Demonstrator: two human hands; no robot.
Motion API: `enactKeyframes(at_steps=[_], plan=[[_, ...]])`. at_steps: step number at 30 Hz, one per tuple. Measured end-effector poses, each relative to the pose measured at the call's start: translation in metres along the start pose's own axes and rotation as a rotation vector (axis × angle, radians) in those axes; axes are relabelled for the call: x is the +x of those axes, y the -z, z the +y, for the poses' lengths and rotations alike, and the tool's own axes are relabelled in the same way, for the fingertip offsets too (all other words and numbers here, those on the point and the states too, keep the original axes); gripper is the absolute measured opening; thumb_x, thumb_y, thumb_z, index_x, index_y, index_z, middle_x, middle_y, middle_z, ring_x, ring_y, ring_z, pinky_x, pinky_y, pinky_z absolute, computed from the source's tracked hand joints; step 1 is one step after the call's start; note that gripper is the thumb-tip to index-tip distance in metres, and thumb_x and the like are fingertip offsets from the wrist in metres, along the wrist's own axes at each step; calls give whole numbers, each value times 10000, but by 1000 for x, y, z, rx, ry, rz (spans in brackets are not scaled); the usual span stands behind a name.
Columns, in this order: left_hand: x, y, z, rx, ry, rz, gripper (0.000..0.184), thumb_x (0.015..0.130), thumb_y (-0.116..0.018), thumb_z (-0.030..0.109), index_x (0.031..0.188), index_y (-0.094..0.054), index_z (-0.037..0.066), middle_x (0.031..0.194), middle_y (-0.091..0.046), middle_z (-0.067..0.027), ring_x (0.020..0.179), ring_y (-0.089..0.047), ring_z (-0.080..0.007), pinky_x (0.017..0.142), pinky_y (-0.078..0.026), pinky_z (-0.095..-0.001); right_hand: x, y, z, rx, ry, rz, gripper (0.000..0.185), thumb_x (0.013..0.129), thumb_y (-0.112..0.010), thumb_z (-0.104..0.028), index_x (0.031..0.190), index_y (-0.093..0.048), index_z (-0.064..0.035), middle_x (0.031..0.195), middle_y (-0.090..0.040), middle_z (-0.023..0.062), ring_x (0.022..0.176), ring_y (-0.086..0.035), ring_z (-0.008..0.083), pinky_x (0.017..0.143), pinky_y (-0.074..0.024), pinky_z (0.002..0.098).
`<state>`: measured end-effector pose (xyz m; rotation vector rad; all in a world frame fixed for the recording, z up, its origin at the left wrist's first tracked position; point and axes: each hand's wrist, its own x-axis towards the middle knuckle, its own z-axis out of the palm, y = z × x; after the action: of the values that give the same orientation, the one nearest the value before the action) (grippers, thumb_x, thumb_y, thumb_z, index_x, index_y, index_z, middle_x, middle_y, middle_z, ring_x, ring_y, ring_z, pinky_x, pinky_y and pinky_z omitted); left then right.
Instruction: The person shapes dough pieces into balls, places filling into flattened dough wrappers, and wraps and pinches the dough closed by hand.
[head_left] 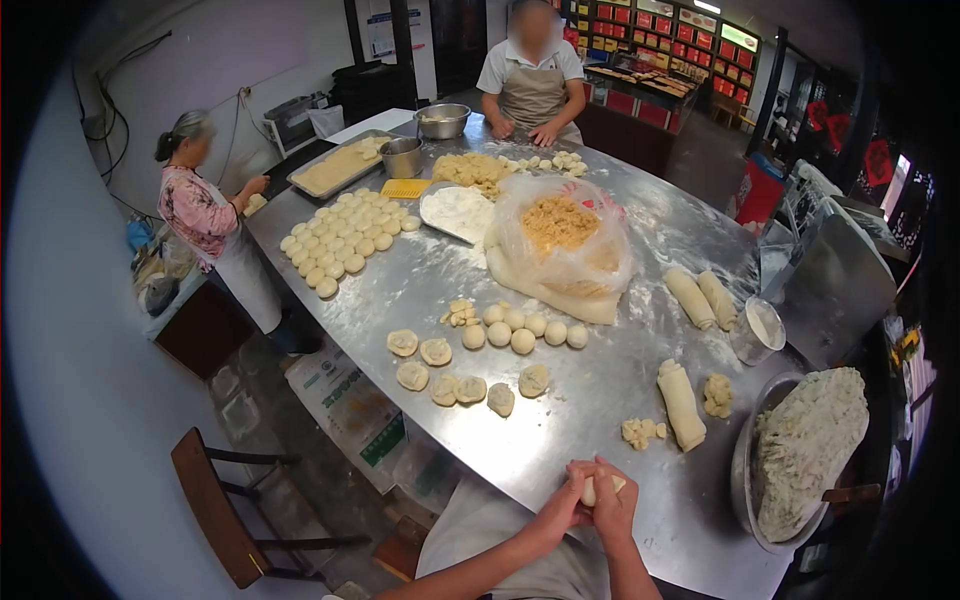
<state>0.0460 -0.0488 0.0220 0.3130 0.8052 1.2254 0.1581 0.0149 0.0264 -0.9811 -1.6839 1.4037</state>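
Cupping a small dough ball point(603, 490) at the lower centre of the frame, the left hand point(562, 510) and right hand point(612, 508) have fingers curled closely round it, apparently pressing its sides, though knuckles hide part. It should handle as light, soft and easily dented, best held gently by the sides. Up and right lie dough scraps point(642, 433) and a dough roll point(681, 405); flattened rounds point(435, 351) sit left of centre on the metal table point(600, 390), a plastic bag point(510, 225) above centre

From here I see my bare forearms reach up from the bottom edge, left hand point(563, 503) and right hand point(612, 503) cupped together at lower centre, fingers curled.
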Motion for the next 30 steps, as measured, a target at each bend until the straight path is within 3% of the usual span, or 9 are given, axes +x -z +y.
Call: enactKeyframes(at_steps=[4,6,9,13,16,18,22,24,30], plan=[[7,25,-20,-25,-60,-34,506,1130,-330,476,1399,-479,74,1318,-564,-67,1190,-582,-167,1004,-502,-347,5,-3,-16,-178,4,-13,355,1047,-498,-200,1289,-683,-18,1253,-710,132,1211,-637,212,1178,-359,443],[7,33,-22,-22,-105,-44,491,1132,-332,463,1391,-484,75,1288,-578,-62,1139,-589,-157,974,-505,-346,1,-3,-22,118,-188,-69,354,1040,-521,-189,1310,-673,-18,1272,-702,140,1245,-611,199,1166,-371,401],[4,34,-20,-66,-26,-75,453,1142,-320,430,1345,-518,77,1162,-589,-41,993,-583,-128,859,-505,-313,-1,7,-28,96,-265,-150,392,1045,-509,-221,1336,-650,1,1245,-713,150,1058,-672,189,1115,-426,358],[14,43,-31,0,121,-171,518,1131,-304,489,1363,-500,69,1211,-604,-42,1011,-577,-145,838,-510,-338,-2,13,-35,15,-423,-252,389,1056,-492,-220,1338,-650,-3,1225,-724,143,951,-708,164,1095,-446,346],[12,26,-20,29,110,-85,531,1131,-299,492,1382,-491,65,1256,-597,-57,1099,-588,-160,902,-519,-347,1,16,-2,-70,-37,-159,371,1059,-527,-227,1319,-659,2,1204,-733,131,946,-710,166,1082,-454,339],[-3,-11,0,-39,-14,9,531,1131,-309,485,1395,-483,59,1289,-591,-70,1163,-589,-172,951,-520,-353,-1,16,8,-100,-57,-116,394,1057,-550,-230,1364,-625,4,1249,-714,140,963,-710,177,1090,-448,347],[0,1,-13,-19,-46,2,503,1138,-297,460,1369,-519,72,1202,-612,-59,1027,-584,-140,824,-508,-313,-5,9,-11,133,-154,-75,494,1057,-562,-262,1475,-524,-2,1354,-654,163,998,-698,180,1044,-480,334],[6,17,-19,-57,-51,-42,483,1141,-297,444,1354,-519,72,1171,-616,-53,999,-592,-139,818,-504,-307,-5,25,-23,204,-268,-211,512,1053,-557,-229,1507,-479,-5,1439,-581,187,1153,-631,202,1059,-468,336],[14,32,-25,-5,126,-251,508,1129,-301,505,1281,-535,80,1070,-619,-34,901,-604,-135,808,-497,-290,-4,29,-31,70,-399,-274,382,1046,-557,-209,1361,-629,-6,1183,-713,147,1077,-662,189,1041,-478,330]])
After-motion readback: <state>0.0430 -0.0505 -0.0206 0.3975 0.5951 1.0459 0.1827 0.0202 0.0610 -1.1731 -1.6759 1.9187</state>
